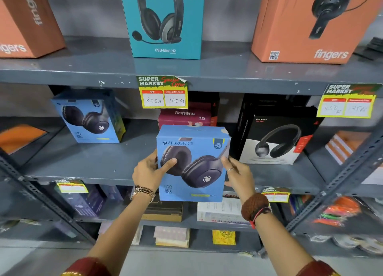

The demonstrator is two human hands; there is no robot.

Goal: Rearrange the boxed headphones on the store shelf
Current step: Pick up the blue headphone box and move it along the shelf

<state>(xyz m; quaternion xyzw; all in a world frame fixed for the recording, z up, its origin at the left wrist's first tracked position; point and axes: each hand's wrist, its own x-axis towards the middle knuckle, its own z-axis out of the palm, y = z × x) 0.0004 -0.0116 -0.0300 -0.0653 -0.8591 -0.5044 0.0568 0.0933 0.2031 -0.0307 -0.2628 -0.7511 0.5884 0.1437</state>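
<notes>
On the left of the middle grey metal shelf [87, 161], a light blue cardboard headphone box [89, 118] is standing, turned a little to one side. Just right of it, a person is holding up a second light blue cardboard box with dark headphones printed on it [192, 164]. This box is upright and is hanging in the air in front of the shelf edge, not sitting on it. The left hand [149, 172] is gripping the box's left side, with the thumb lying across the front picture. The right hand [238, 176] is gripping the box's right side, with its fingers wrapped behind. Both hands are closed tight on the box.

Right behind the held box, a dark pink box with white letters [186, 116] is sitting on the shelf. A yellow paper price tag [163, 93] is hanging from the shelf above it. Further right, a black and white headphone box [275, 135] is standing on the same shelf, well apart from the left blue one. Up top, a teal headset box [165, 21] is standing in the middle.
</notes>
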